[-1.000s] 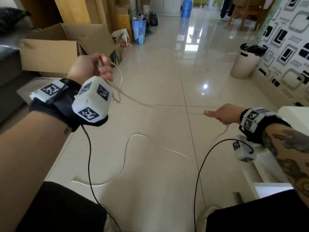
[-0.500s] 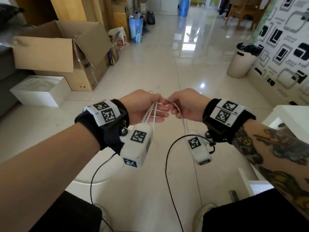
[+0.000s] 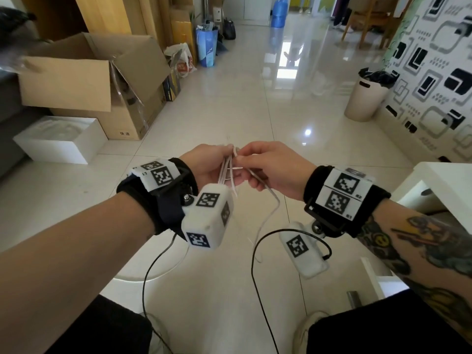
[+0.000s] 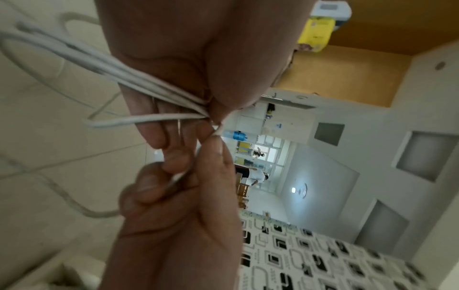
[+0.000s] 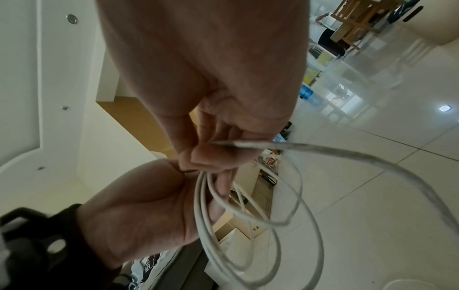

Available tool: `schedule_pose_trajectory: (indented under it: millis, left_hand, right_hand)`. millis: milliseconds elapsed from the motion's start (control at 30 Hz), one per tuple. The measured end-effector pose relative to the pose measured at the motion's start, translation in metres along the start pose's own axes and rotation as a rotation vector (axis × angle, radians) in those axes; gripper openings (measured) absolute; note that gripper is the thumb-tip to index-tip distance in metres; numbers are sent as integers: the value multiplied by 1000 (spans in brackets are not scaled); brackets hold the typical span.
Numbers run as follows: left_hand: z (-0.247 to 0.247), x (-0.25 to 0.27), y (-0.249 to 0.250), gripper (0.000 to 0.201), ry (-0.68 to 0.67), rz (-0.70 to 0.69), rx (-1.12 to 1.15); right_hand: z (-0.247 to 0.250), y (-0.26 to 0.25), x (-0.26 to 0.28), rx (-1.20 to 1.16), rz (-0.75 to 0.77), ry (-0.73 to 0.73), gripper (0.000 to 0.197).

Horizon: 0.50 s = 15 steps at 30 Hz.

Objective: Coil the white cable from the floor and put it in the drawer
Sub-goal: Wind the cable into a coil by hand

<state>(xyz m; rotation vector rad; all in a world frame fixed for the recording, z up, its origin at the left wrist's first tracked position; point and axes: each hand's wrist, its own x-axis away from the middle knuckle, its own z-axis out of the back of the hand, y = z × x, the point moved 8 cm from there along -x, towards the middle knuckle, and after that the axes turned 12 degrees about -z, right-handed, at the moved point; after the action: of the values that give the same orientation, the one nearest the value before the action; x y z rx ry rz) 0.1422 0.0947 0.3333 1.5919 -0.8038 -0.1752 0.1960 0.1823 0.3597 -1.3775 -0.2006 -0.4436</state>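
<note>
The white cable [image 3: 226, 166] is gathered into several loops at chest height, between my two hands. My left hand [image 3: 217, 169] grips the bundle of loops [image 4: 129, 78] in its curled fingers. My right hand [image 3: 255, 172] touches the left and pinches a strand [image 5: 248, 145] against the bundle. From the right hand the cable hangs down in a slack bend [image 3: 268, 218], and a curve of it lies on the floor [image 3: 153, 277] near my feet. A white cabinet [image 3: 449, 190] stands at my right, with a white drawer-like edge [image 3: 370, 274] below it.
An open cardboard box [image 3: 89, 80] and a white foam box [image 3: 58, 141] stand at the left. A beige bin [image 3: 365, 100] stands by the patterned wall at the right. Black camera leads [image 3: 255, 277] hang from both wrists. Tiled floor stretches ahead.
A second ago my hands were far apart with the cable stretched between them. They have come together, another loop has joined the bundle, and less cable lies on the floor.
</note>
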Motion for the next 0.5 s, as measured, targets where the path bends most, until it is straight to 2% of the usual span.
schedule_pose_trajectory:
  millis: [67, 167, 267, 400, 500]
  left_hand:
    - [-1, -1, 3, 41, -33, 11, 43]
    - [1, -4, 7, 38, -35, -21, 42]
    - [1, -4, 12, 36, -12, -86, 113]
    - [15, -5, 39, 41, 94, -216, 308]
    - [43, -3, 65, 40, 202, -326, 500]
  right_hand:
    - [-3, 1, 0, 25, 2, -14, 6]
    - [-7, 3, 0, 96, -8, -61, 7]
    - [-4, 6, -2, 187, -8, -35, 24]
    - [11, 8, -6, 406, -41, 47, 56]
    - [28, 15, -9, 501, -60, 34, 62]
